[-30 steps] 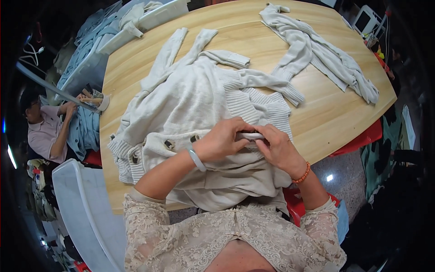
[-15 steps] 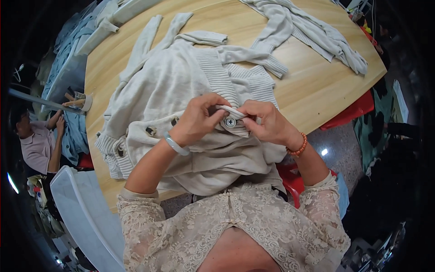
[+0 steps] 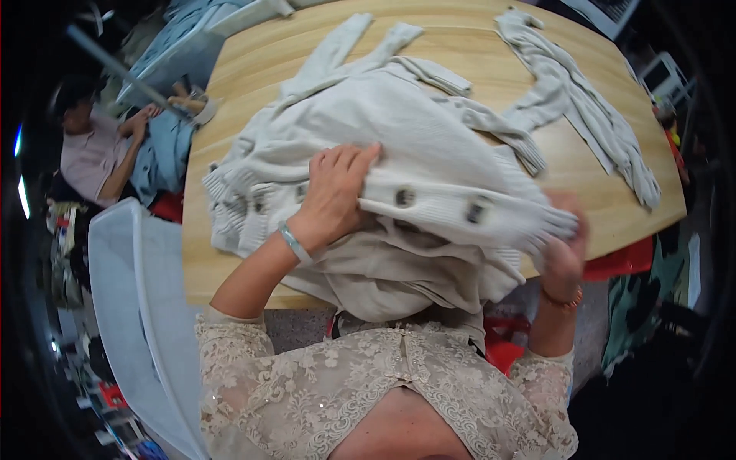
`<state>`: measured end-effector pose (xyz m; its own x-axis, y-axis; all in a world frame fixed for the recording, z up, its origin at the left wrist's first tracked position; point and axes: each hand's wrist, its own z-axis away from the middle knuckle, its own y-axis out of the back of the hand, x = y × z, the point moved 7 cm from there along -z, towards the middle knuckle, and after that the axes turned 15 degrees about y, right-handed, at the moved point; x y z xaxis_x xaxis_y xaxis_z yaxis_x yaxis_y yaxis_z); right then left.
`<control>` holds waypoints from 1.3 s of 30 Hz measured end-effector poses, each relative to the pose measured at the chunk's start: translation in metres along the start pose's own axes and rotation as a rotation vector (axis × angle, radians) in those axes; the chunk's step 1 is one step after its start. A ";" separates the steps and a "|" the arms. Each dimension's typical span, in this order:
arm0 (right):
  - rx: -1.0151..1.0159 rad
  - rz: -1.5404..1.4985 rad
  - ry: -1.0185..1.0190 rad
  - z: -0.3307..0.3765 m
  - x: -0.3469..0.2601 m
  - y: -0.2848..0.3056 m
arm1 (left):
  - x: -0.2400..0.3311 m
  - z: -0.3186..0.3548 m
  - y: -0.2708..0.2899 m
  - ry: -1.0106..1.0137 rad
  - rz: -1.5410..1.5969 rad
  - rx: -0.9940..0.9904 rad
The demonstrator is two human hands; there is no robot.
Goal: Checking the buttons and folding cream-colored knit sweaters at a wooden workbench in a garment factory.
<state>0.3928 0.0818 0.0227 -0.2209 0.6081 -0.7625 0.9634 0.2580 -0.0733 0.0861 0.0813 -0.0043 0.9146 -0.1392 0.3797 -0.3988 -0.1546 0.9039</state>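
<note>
An off-white knit cardigan (image 3: 383, 115) lies in loose folds on the table's near side, its sleeves stretched toward the far side. Across its front runs a ribbed band (image 3: 441, 203) with dark-marked round spots along it, buttons or buttonholes, blurred. My left hand (image 3: 333, 188), a pale bangle at its wrist, is closed over this band near the middle, the thumb mostly hidden. Off to the right, my right hand (image 3: 566, 238) grips the band's bunched ribbed end and holds it stretched out. Motion smears this hand, which has an orange bead bracelet at the wrist.
Another off-white knit garment (image 3: 571, 92) lies at the table's far right. A cup of tools (image 3: 201, 107) stands on the left edge. Beside me at left is a large whitish bin (image 3: 126, 291). Beyond it a person (image 3: 96, 149) sits handling blue cloth.
Both hands were together at a button on the band. My right hand has since moved right, pulling the band out flat, while my left hand keeps near its middle. The view has shifted too.
</note>
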 end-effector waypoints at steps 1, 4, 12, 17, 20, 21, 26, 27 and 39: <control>0.055 -0.102 0.040 -0.006 -0.020 -0.006 | -0.011 0.001 0.012 0.030 0.015 0.057; 0.262 -0.154 0.201 -0.024 -0.062 -0.004 | -0.027 -0.010 0.034 0.096 0.320 0.104; -0.711 0.712 0.020 0.052 0.069 0.037 | 0.182 -0.002 0.066 -0.520 1.100 -0.145; -0.562 0.632 -0.135 0.039 0.042 0.041 | 0.230 0.046 0.082 -0.964 0.699 0.178; -0.453 0.568 -0.209 0.047 0.024 0.097 | 0.191 0.014 0.069 -0.674 0.712 -0.177; -0.405 0.561 -0.239 0.030 0.020 0.089 | 0.198 0.003 0.058 -0.703 0.779 -0.255; -0.239 0.444 -0.332 0.013 0.004 0.155 | 0.240 0.010 0.006 -0.669 1.331 -0.838; -0.217 0.411 -0.342 0.032 -0.010 0.197 | 0.242 0.017 -0.004 -0.587 1.418 -0.910; -0.144 0.341 -0.304 -0.033 -0.007 0.075 | 0.137 -0.079 -0.033 0.317 1.647 -0.825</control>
<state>0.4620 0.1218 0.0444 0.1796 0.4346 -0.8825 0.9374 0.1964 0.2875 0.2297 0.1444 0.0337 -0.2908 0.5417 0.7887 -0.7410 0.3940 -0.5438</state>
